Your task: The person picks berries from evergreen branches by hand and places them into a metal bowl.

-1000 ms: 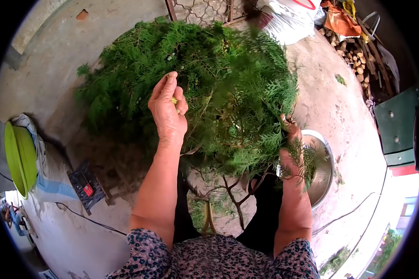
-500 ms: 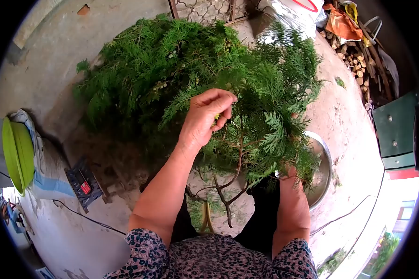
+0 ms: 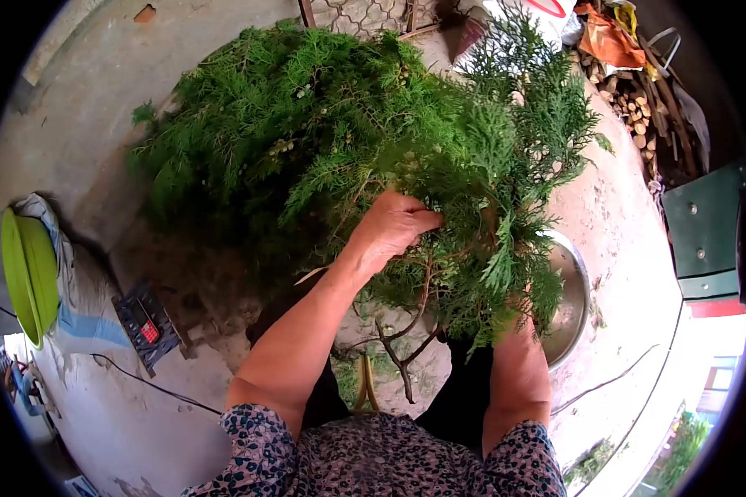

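A large heap of green conifer branches (image 3: 249, 132) lies on the floor in front of me. One leafy branch (image 3: 506, 174) with a bare forked stem rises over my lap, to the right of the heap. My left hand (image 3: 399, 222) is closed among the sprigs of this branch, thumb and fingers pinched together; what they hold is too small to name. My right hand is hidden behind the foliage, with only the wrist and forearm showing below it. A metal bowl (image 3: 574, 306) stands just right of that forearm, partly covered by leaves.
A green basin (image 3: 29, 277) rests on a sack (image 3: 91, 302) at the left, near a dark crate (image 3: 147, 327) with a red object. Chopped firewood (image 3: 634, 112) and a white bag are at the upper right. A green cabinet (image 3: 700, 232) stands far right. Cables cross the floor.
My left hand has moved right and down into the branch's sprigs. The leafy branch has swung up and right, and its foliage now covers my right hand.
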### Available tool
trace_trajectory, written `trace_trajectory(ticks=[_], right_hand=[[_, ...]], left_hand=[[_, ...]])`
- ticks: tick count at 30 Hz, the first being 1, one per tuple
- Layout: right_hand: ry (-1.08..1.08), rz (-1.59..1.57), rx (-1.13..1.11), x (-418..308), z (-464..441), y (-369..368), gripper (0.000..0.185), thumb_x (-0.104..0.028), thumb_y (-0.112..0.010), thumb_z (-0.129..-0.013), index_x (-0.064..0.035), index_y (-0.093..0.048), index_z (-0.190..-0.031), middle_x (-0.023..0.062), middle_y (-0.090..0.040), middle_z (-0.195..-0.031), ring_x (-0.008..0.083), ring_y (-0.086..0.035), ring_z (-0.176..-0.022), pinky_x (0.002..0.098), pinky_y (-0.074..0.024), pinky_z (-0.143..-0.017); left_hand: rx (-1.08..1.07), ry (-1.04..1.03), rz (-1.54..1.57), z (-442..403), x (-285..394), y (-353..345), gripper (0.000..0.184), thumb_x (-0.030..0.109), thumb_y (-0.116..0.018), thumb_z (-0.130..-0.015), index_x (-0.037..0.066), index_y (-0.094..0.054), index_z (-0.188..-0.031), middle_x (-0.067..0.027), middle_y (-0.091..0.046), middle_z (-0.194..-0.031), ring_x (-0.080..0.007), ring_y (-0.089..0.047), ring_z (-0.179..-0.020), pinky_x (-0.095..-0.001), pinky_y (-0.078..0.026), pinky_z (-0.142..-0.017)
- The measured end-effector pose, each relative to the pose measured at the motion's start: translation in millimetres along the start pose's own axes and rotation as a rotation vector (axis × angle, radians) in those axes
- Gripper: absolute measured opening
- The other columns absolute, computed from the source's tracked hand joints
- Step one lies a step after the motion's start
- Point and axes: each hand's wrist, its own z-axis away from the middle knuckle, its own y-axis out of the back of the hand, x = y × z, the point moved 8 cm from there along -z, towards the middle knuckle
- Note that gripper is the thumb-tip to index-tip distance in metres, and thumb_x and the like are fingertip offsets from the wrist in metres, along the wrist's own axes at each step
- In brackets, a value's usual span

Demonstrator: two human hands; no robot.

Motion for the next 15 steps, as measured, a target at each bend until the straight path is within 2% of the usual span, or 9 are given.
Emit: trace_trajectory(ticks=[2,3,6,10,12,13,14,15], right_hand=[[0.000,-0.018,0.001,1.9,-0.2,1.8,0.023,-0.021,-0.050,-0.084,-0.0023,-0.053,-0.098,0.0075,-0.057,-0.084,0.0164,-0.054,-0.069,0.0286,-0.0453,-0.059],[0.003,-0.026,-0.002,2.5,-1.5,1.6,0.023,-0.021,-0.049,-0.084,-0.0025,-0.053,-0.098,0.0075,-0.057,-0.084,0.0167,-0.054,-0.069,0.0289,-0.0455,-0.059],[0.012,-0.057,0.000,2.3,-5.6,2.5,0.021,-0.020,-0.048,-0.085,-0.0031,-0.053,-0.096,0.0075,-0.057,-0.083,0.0177,-0.054,-0.070,0.0296,-0.0459,-0.059],[0.055,-0.121,0.007,-2.0,-16.5,4.2,0.020,-0.020,-0.047,-0.085,-0.0039,-0.054,-0.095,0.0075,-0.056,-0.082,0.0190,-0.055,-0.072,0.0307,-0.0464,-0.059],[-0.057,-0.196,0.048,-0.5,-17.8,-8.1,0.019,-0.021,-0.049,-0.084,-0.0048,-0.054,-0.092,0.0068,-0.056,-0.078,0.0187,-0.054,-0.067,0.0304,-0.0453,-0.056],[-0.174,-0.266,0.083,6.0,-18.7,-11.3,0.018,-0.022,-0.051,-0.083,-0.0057,-0.054,-0.090,0.0061,-0.055,-0.074,0.0184,-0.053,-0.063,0.0301,-0.0442,-0.053],[-0.209,-0.167,0.016,6.8,-21.5,-13.2,0.026,-0.029,-0.051,-0.085,-0.0049,-0.057,-0.092,0.0047,-0.059,-0.080,0.0196,-0.055,-0.067,0.0354,-0.0461,-0.057],[-0.203,-0.119,0.043,7.0,-21.7,-9.3,0.024,-0.028,-0.054,-0.084,-0.0050,-0.057,-0.088,0.0044,-0.058,-0.077,0.0188,-0.054,-0.063,0.0339,-0.0449,-0.054]], left_hand=[[-0.043,0.164,0.232,5.0,-7.4,-8.2,0.014,0.016,-0.065,-0.076,0.003,-0.064,-0.074,-0.0008,-0.050,-0.053,-0.0052,-0.040,-0.041,-0.0195,-0.026,-0.035],[-0.048,0.162,0.232,5.4,-8.3,-9.7,0.014,0.016,-0.065,-0.076,0.003,-0.064,-0.074,-0.0008,-0.050,-0.053,-0.0052,-0.040,-0.041,-0.0195,-0.026,-0.035],[0.106,0.029,0.420,7.3,-2.7,6.7,0.010,0.014,-0.063,-0.078,0.005,-0.063,-0.081,0.0025,-0.053,-0.061,-0.0028,-0.044,-0.047,-0.0159,-0.029,-0.035],[0.279,-0.171,0.522,19.5,4.7,30.2,0.011,0.016,-0.062,-0.079,0.005,-0.063,-0.081,0.0026,-0.057,-0.068,-0.0020,-0.045,-0.049,-0.0147,-0.030,-0.036],[0.315,-0.237,0.548,23.8,6.3,38.3,0.012,0.017,-0.062,-0.080,0.005,-0.063,-0.080,0.0025,-0.059,-0.070,-0.0020,-0.045,-0.049,-0.0146,-0.030,-0.036],[0.343,-0.234,0.524,26.2,7.1,41.9,0.010,0.014,-0.061,-0.081,0.004,-0.062,-0.080,0.0036,-0.055,-0.064,-0.0021,-0.044,-0.051,-0.0158,-0.032,-0.039],[0.369,-0.227,0.527,29.0,6.5,45.6,0.010,0.013,-0.060,-0.081,0.004,-0.062,-0.079,0.0030,-0.056,-0.067,-0.0024,-0.043,-0.051,-0.0159,-0.032,-0.039],[0.398,-0.257,0.539,31.1,7.1,49.4,0.009,0.013,-0.060,-0.081,0.004,-0.062,-0.080,0.0026,-0.056,-0.068,-0.0026,-0.043,-0.051,-0.0160,-0.032,-0.040]])
